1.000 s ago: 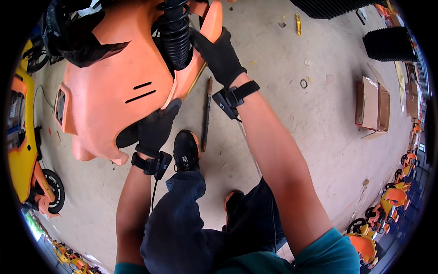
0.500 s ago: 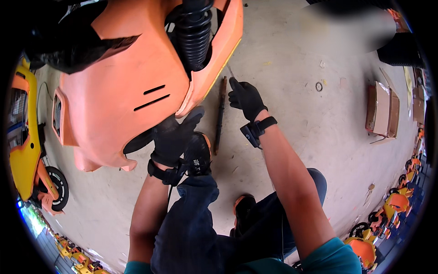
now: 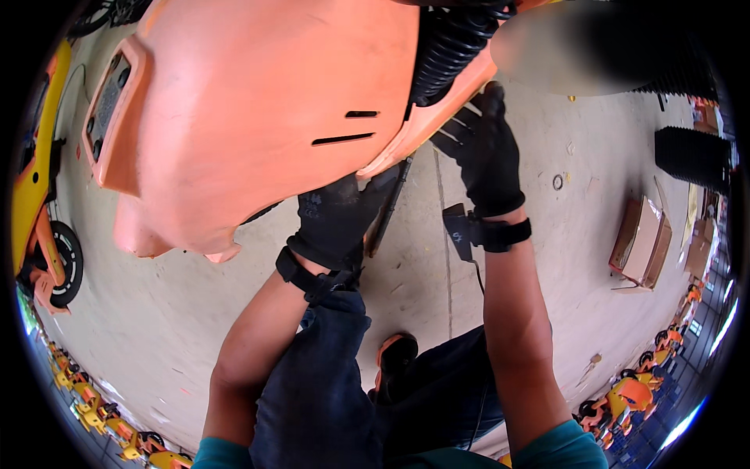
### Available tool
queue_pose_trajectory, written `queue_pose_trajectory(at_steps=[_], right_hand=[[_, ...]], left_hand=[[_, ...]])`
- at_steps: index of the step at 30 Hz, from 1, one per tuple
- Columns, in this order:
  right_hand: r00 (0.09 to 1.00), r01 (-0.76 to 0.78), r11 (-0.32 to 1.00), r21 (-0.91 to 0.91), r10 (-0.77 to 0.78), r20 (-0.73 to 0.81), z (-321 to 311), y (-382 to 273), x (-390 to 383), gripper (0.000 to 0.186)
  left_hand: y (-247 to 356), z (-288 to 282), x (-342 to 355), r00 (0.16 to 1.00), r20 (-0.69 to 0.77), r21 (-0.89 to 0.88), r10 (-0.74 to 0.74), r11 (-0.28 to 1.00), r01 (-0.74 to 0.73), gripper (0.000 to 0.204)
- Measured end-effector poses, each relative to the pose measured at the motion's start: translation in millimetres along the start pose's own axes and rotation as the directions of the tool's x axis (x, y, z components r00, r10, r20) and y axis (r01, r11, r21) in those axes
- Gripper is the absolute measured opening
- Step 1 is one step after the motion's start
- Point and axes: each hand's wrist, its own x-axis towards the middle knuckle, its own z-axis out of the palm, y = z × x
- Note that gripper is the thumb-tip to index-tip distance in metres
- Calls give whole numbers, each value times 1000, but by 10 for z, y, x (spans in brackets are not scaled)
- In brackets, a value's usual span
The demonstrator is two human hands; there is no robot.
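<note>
A large orange body panel (image 3: 266, 102) with two dark slots fills the upper middle, part of a scooter-like vehicle. Beside it rises a black coil-like, ribbed part (image 3: 451, 59). My left hand (image 3: 336, 219), in a black glove, is at the panel's lower edge; one digit stretches out to the right and the other fingers are hidden behind the panel. My right hand (image 3: 491, 160), gloved too, reaches the panel's yellow-edged right side with fingers spread; I see nothing held in it. On the floor between the hands lies a dark rod (image 3: 391, 205), partly covered by my left hand.
An opened cardboard box (image 3: 644, 244) stands on the floor at right, below a black ribbed object (image 3: 691, 160). A small ring (image 3: 558, 182) lies nearer. A yellow and orange vehicle (image 3: 43, 195) stands at left. Several more vehicles (image 3: 629, 399) line the lower edges.
My right hand has opened from a pinch on a thin pale piece, which no longer shows, and moved to the panel's edge. The panel appears farther right in view.
</note>
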Motion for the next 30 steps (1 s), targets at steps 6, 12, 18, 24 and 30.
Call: queue_pose_trajectory(at_steps=[6,12,18,24,30], right_hand=[[998,41,989,-145,-33,54,55,-362,216,72],[997,-42,953,-300,59,46,82,-503,407,49],[986,43,978,-203,-9,167,98,-527,543,43],[972,80,987,-139,-46,229,38,-485,598,38],[969,82,993,-83,-60,238,-71,-391,711,36]], left_hand=[[127,-11,96,996,-34,-116,-88,990,83,38],[110,21,-2,992,-126,87,3,996,8,38],[111,-63,-87,996,-77,100,-48,993,55,39],[94,-176,-113,987,4,-131,-164,978,163,40],[107,-219,-63,988,-24,-195,-154,970,146,16]])
